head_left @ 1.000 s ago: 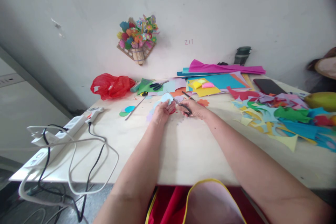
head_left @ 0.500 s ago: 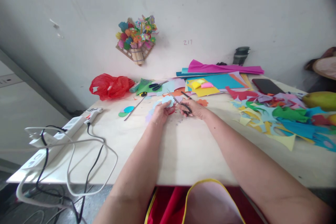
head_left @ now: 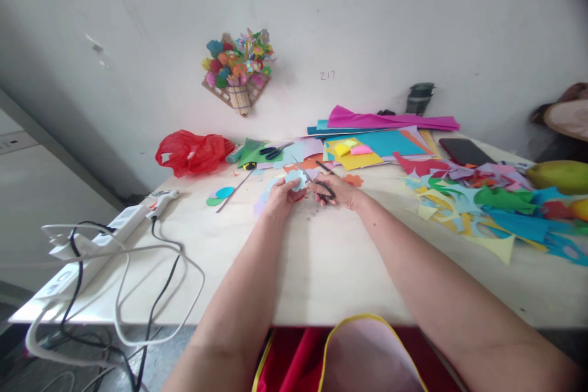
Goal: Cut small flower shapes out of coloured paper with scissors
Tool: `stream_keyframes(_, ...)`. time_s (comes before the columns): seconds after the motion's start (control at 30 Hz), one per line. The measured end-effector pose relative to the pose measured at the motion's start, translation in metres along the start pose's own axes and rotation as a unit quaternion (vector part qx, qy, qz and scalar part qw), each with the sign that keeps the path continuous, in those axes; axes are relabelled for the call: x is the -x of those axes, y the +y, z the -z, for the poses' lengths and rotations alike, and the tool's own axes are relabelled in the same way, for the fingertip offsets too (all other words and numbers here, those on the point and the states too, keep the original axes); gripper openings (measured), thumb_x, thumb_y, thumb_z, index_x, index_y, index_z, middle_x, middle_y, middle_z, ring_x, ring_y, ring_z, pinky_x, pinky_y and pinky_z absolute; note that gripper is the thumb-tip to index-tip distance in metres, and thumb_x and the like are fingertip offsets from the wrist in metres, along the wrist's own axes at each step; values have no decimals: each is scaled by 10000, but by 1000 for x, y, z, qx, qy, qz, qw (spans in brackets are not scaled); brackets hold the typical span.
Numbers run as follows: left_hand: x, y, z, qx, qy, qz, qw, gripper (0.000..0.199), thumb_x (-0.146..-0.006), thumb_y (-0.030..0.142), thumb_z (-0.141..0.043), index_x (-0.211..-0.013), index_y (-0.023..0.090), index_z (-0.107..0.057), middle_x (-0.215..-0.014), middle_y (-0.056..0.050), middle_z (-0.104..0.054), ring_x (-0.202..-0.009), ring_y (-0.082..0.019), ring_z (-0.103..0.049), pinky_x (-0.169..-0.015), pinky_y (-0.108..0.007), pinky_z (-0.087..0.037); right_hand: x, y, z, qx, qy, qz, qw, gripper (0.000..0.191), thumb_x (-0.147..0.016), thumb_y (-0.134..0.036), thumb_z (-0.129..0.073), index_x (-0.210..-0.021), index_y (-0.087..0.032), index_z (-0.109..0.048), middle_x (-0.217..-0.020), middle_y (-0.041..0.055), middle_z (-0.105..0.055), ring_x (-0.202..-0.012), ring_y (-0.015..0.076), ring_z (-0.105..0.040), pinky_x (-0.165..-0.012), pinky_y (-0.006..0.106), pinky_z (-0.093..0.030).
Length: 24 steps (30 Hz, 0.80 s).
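Between the fingers of my left hand (head_left: 281, 197) is a light blue paper flower (head_left: 296, 180) with a scalloped edge. My right hand (head_left: 339, 191) grips a pair of scissors (head_left: 326, 192) by its dark handles, the blades pointing up and left beside the flower. Something red shows below my left fingertips, too small to make out. An orange paper flower (head_left: 353, 180) lies just beyond my right hand. Pale lilac paper pieces (head_left: 260, 203) lie left of my left hand, partly covered by it. Tiny scraps dot the table under both hands.
Colored paper scraps (head_left: 482, 202) are heaped at the right, near a phone (head_left: 466, 152). Paper sheets (head_left: 390, 142) and a second pair of scissors (head_left: 274, 150) lie at the back. A red plastic bag (head_left: 193, 152), power strips (head_left: 92, 248) and loose cables occupy the left.
Both hands stay almost in place, holding the same flower and scissors. The flower looks slightly turned between my left fingers. The whole view has shifted a little.
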<state>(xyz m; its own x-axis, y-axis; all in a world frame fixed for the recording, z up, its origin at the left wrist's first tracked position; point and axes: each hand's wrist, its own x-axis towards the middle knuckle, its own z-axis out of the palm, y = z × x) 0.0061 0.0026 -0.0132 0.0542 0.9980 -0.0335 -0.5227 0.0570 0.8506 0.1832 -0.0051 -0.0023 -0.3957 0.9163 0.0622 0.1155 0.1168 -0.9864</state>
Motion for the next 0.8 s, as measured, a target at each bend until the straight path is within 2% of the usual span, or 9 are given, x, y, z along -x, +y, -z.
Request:
stream_keyframes(0.1,0,0,-1,-24,-15,8,1000,254,-601,97,-839,-789,134,-673,-758,-32,-719,-670,-149,-668,-696,-304,-592,-1,1,1,-9,0,-3,1000,284,-784,-372,-802,-747,-169,-607,-561,-24,-643,-395,62,-540,-310,144,-271)
stream_keyframes(0.23,0,0,-2,-61,-18,17,998,241,-568,117,-861,-725,120,-678,-680,-36,-697,-593,-137,-626,-626,-278,-548,0,-1,2,-18,5,-10,1000,297,-721,-343,-855,-785,-161,-629,-556,-34,-634,-416,62,-543,-327,138,-286)
stream_keyframes(0.47,0,-2,2,-91,-52,6,994,363,-486,199,-957,-654,137,-642,-632,-11,-656,-560,-129,-608,-626,-282,-520,3,-5,3,-23,-2,-14,1000,340,-688,-361,-878,-783,-148,-631,-555,-22,-632,-404,64,-523,-321,151,-265)
stream_keyframes(0.8,-3,-3,4,-90,-26,-26,995,436,-415,334,-980,-614,144,-642,-593,-16,-642,-524,-125,-571,-546,-269,-464,3,-6,6,5,-16,-14,1000,315,-720,-357,-855,-738,-152,-616,-555,-18,-638,-402,62,-530,-319,145,-273)
